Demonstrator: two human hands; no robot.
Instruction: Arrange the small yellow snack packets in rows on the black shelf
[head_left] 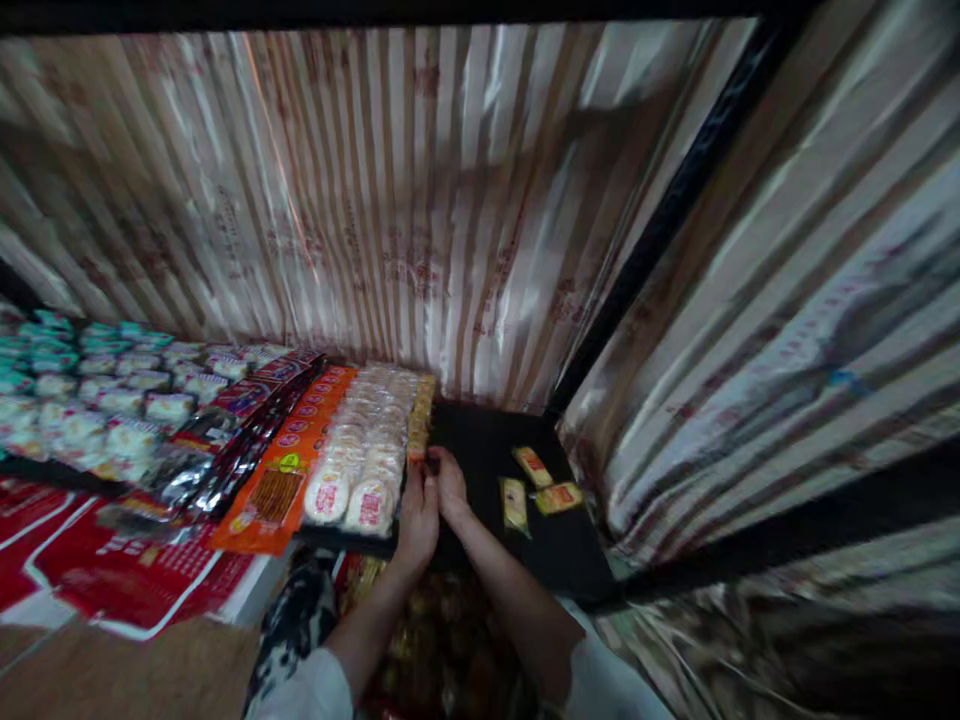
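Both of my hands meet on a black shelf, at the near end of a row of small yellow snack packets (pixel 421 405). My left hand (pixel 418 515) is closed, its fingertips on the nearest packet of that row. Pressed in from the right side, my right hand (pixel 451 487) has curled fingers; what they hold, if anything, is hidden. Left of the row stand two columns of round white rice crackers (pixel 369 505) in clear wrap. Three loose yellow packets lie to the right, one upper packet (pixel 532 466), one lower left packet (pixel 514 502) and one right packet (pixel 559 497).
Orange snack bags (pixel 281 485), dark shiny bags (pixel 232 440) and many white-and-teal packs (pixel 124 400) line the shelf (pixel 480 430) leftward. Striped plastic sheeting (pixel 375 200) hangs behind and right, along a black post (pixel 660 230). Red bags (pixel 135 570) lie below left; blurred goods (pixel 442 640) lie beneath my arms.
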